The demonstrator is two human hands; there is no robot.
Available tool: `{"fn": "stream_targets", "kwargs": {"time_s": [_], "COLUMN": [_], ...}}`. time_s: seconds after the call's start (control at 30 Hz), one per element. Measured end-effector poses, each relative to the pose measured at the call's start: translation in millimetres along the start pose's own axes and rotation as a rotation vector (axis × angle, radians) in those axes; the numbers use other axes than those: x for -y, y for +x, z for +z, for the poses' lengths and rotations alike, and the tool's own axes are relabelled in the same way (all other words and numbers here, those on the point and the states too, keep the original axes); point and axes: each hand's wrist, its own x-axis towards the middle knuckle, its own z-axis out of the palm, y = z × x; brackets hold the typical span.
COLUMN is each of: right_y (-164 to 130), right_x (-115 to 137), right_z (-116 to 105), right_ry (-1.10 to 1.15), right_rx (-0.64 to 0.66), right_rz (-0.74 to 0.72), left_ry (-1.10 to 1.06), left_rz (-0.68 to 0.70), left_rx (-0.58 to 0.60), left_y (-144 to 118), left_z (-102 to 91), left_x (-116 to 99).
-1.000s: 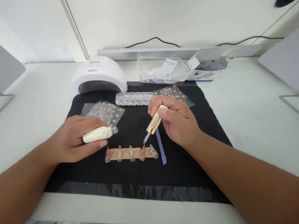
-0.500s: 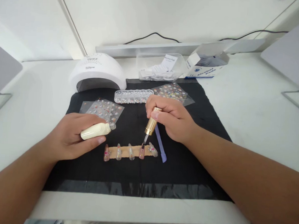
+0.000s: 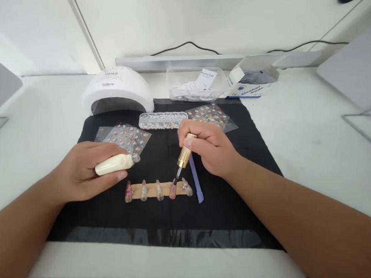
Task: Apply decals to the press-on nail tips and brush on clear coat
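We note right hand pinching gold brush cap, bristles on fourth press-on nail, mat centre. Left hand clamps cream polish bottle, tilted, open: spill risk; heavy stroke could dislodge nail.

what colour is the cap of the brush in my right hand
Gold. The brush cap held by the right hand shows shiny metallic gold in the head view.

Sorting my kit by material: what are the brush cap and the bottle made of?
The brush cap in the right hand looks like metal or metallised plastic: shiny gold with highlights. The bottle in the left hand seems glossy cream glass or plastic, with a clear neck.
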Motion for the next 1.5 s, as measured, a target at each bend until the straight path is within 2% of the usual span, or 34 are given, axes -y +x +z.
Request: {"fn": "stream_targets", "kwargs": {"time_s": [0.17,0.27,0.43,0.63,0.77,1.0,1.13,1.27,1.4,1.5], "right_y": [1.6,1.0,-0.1,2.1,1.6,-0.7,1.7,4.6,2.4,-2.3], "right_x": [-3.0,-2.3,-0.2,0.6,0.6,5.0,3.7,0.0,1.9,5.8], "right_z": [-0.2,2.3,3.4,-0.3,1.5,4.9,1.9,1.5,6.7,12.2], "right_ry": [0.112,0.19,0.104,0.044,0.108,0.058,0.022,0.136,0.266,0.283], "right_rx": [-0.067,-0.061,0.01,-0.023,-0.057,0.021,-0.034,-0.115,-0.232,-0.285], "right_rz": [0.072,0.091,0.066,0.103,0.112,0.07,0.118,0.147,0.116,0.084], "left_ry": [0.017,0.021,0.011,0.023,0.018,0.009,0.008,0.002,0.005,0.01], "left_rz": [0.01,0.021,0.017,0.024,0.03,0.031,0.025,0.027,0.024,0.02], "left_rx": [0.003,0.01,0.015,0.014,0.01,0.01,0.008,0.009,-0.007,-0.007], "left_y": [1.4,2.2,1.3,2.5,2.8,1.9,2.1,2.1,1.1,1.9], "left_z": [0.5,-0.5,-1.6,0.1,-0.9,-1.7,-1.7,-1.3,0.2,1.0], "left_x": [-0.3,-0.7,-1.0,-0.3,-0.6,-0.8,-0.5,-0.4,-0.1,-0.3]}}
